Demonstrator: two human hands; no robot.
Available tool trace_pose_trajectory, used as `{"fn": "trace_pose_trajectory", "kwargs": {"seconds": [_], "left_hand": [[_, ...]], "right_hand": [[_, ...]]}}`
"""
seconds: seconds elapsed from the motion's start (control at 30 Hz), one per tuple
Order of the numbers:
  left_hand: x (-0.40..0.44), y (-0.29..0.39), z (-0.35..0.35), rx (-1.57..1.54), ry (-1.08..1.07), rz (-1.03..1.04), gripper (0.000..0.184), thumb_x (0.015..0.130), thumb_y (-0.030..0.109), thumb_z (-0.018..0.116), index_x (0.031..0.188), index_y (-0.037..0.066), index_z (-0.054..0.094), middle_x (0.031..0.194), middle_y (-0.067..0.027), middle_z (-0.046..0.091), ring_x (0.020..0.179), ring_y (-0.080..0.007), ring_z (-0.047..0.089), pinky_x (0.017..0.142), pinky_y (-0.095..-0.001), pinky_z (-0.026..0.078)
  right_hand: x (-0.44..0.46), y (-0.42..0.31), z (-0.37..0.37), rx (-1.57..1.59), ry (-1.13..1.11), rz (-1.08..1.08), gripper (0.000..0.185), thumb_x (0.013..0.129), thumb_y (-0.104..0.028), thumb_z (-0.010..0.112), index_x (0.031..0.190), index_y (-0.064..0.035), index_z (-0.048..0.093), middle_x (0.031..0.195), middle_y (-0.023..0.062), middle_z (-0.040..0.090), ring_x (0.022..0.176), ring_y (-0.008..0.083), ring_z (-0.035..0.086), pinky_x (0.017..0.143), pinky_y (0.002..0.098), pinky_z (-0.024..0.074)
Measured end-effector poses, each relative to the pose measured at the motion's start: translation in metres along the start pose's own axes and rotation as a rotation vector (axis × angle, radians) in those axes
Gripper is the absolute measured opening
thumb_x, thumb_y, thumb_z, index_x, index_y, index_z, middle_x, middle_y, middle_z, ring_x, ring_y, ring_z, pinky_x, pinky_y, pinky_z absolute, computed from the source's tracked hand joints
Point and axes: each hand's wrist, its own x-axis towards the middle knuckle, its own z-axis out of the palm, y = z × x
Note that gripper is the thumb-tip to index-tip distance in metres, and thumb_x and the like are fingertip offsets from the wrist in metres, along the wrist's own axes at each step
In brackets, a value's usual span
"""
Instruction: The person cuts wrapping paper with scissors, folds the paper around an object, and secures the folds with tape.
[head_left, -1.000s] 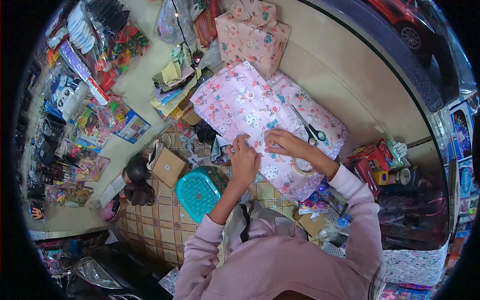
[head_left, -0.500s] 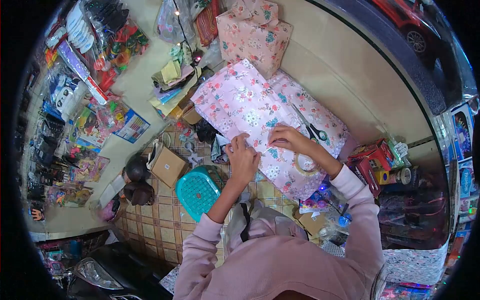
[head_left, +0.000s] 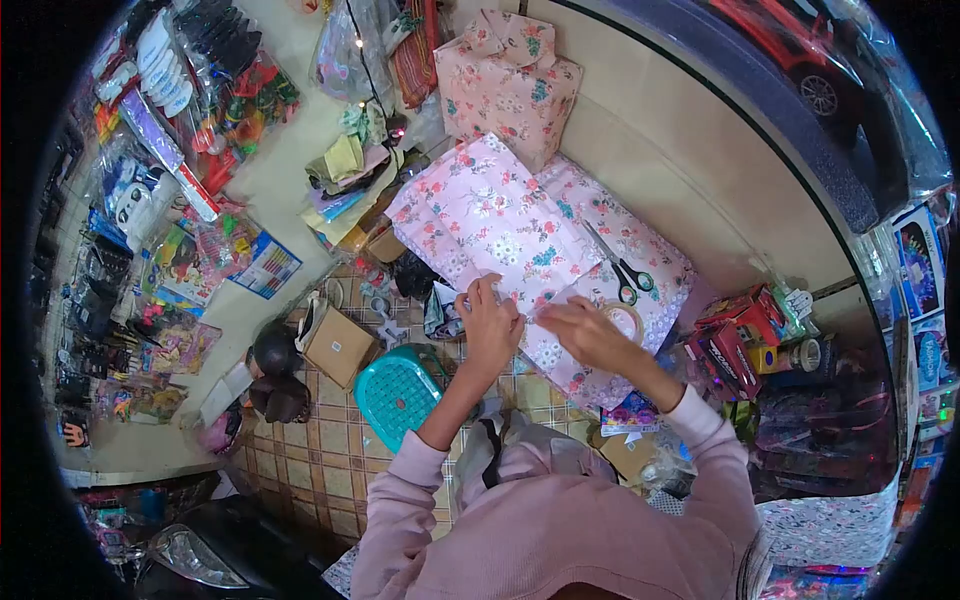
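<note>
Pink floral paper [head_left: 490, 205] lies in folded layers in front of me. On its near left edge rests my left hand [head_left: 491, 325], with bent fingers pressed together at the paper; whatever is between them is hidden. My right hand [head_left: 590, 335] is just to the right over the same paper, its fingers curled and blurred, so what they hold is unclear. Black-handled scissors [head_left: 628, 278] lie on the floral paper beyond my right hand. A roll of tape [head_left: 624, 320] sits flat beside that hand, partly behind it.
A teal plastic stool [head_left: 398, 398] stands on the tiled floor, left of my left forearm. Beside it is a brown cardboard box [head_left: 338, 345]. A floral paper bag [head_left: 508, 90] stands at the back. Red boxes [head_left: 725, 355] are at the right, packaged toys [head_left: 185, 260] at the left.
My right hand has moved down and slightly right, nearer to me. My left hand has stayed almost in place. The tape roll shows more fully, and the view has shifted slightly.
</note>
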Motion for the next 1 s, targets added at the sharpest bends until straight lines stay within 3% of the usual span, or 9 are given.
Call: {"fn": "trace_pose_trajectory", "kwargs": {"seconds": [0.13, 0.23, 0.43, 0.53, 0.63, 0.83, 0.97, 1.0], "left_hand": [[0.003, 0.001, 0.001, -0.037, -0.047, -0.024, 0.04, 0.064, 0.014, 0.076, 0.099, 0.01, 0.058, 0.124, -0.013, 0.043, 0.117, -0.0335, 0.037, 0.091, -0.0491, 0.027], [0.004, -0.002, -0.002, -0.029, -0.042, -0.024, 0.054, 0.063, 0.014, 0.078, 0.11, 0.012, 0.05, 0.124, -0.0124, 0.042, 0.117, -0.0334, 0.038, 0.092, -0.0488, 0.026], [0.005, -0.004, -0.011, -0.065, -0.07, -0.028, 0.053, 0.065, 0.016, 0.078, 0.111, 0.011, 0.051, 0.125, -0.0144, 0.04, 0.12, -0.0333, 0.036, 0.092, -0.0509, 0.026], [0.003, -0.01, -0.007, -0.067, -0.038, -0.036, 0.058, 0.065, 0.022, 0.079, 0.116, 0.011, 0.051, 0.127, -0.0137, 0.04, 0.121, -0.0329, 0.035, 0.094, -0.0503, 0.025], [0.001, -0.015, -0.007, -0.09, -0.022, -0.029, 0.061, 0.068, 0.03, 0.077, 0.12, 0.013, 0.051, 0.129, -0.0128, 0.04, 0.121, -0.0319, 0.036, 0.094, -0.0493, 0.024], [-0.002, -0.024, -0.006, -0.098, 0.018, 0.011, 0.058, 0.071, 0.041, 0.073, 0.119, 0.015, 0.054, 0.131, -0.013, 0.041, 0.121, -0.0305, 0.037, 0.095, -0.0479, 0.024], [-0.006, -0.028, -0.006, -0.185, 0.006, 0.021, 0.049, 0.075, 0.035, 0.072, 0.116, 0.014, 0.056, 0.134, -0.0134, 0.04, 0.121, -0.0305, 0.038, 0.098, -0.0452, 0.025], [-0.007, -0.029, -0.01, -0.21, -0.006, 0.032, 0.044, 0.077, 0.032, 0.071, 0.115, 0.014, 0.057, 0.134, -0.0135, 0.041, 0.12, -0.03, 0.04, 0.098, -0.044, 0.025]], "right_hand": [[-0.015, -0.002, 0.01, 0.028, -0.016, 0.117, 0.046, 0.081, 0.002, 0.047, 0.127, -0.0021, 0.051, 0.127, 0.0124, 0.053, 0.12, 0.0255, 0.05, 0.11, 0.0496, 0.0247], [-0.017, 0.002, 0.011, 0.126, 0.022, 0.162, 0.047, 0.08, 0.001, 0.049, 0.127, -0.0033, 0.051, 0.127, 0.0123, 0.053, 0.12, 0.0258, 0.05, 0.11, 0.0506, 0.0238], [-0.013, 0.006, 0.013, 0.028, 0.121, 0.272, 0.048, 0.078, -0.001, 0.052, 0.125, -0.0066, 0.054, 0.119, 0.0101, 0.058, 0.114, 0.0261, 0.051, 0.106, 0.0478, 0.0251], [-0.005, 0.0, 0.007, -0.116, 0.086, 0.301, 0.045, 0.077, -0.002, 0.054, 0.121, -0.0074, 0.057, 0.114, 0.0086, 0.059, 0.104, 0.0258, 0.051, 0.097, 0.0441, 0.0293], [0.002, 0.0, 0.007, -0.113, 0.131, 0.351, 0.04, 0.076, -0.003, 0.056, 0.115, -0.008, 0.058, 0.114, 0.0058, 0.059, 0.102, 0.0249, 0.05, 0.088, 0.0409, 0.0315], [0.0, 0.018, 0.013, 0.029, 0.295, 0.488, 0.038, 0.074, -0.003, 0.055, 0.11, -0.0095, 0.061, 0.107, 0.0067, 0.061, 0.102, 0.0264, 0.05, 0.088, 0.0416, 0.0313], [-0.011, 0.033, 0.015, 0.007, 0.386, 0.503, 0.034, 0.075, -0.003, 0.054, 0.107, -0.0089, 0.063, 0.106, 0.0077, 0.062, 0.103, 0.0267, 0.051, 0.089, 0.0411, 0.0309], [-0.009, 0.031, 0.009, 0.024, 0.318, 0.525, 0.032, 0.076, -0.004, 0.054, 0.106, -0.0086, 0.063, 0.106, 0.0083, 0.062, 0.102, 0.0264, 0.052, 0.089, 0.041, 0.0311]]}}
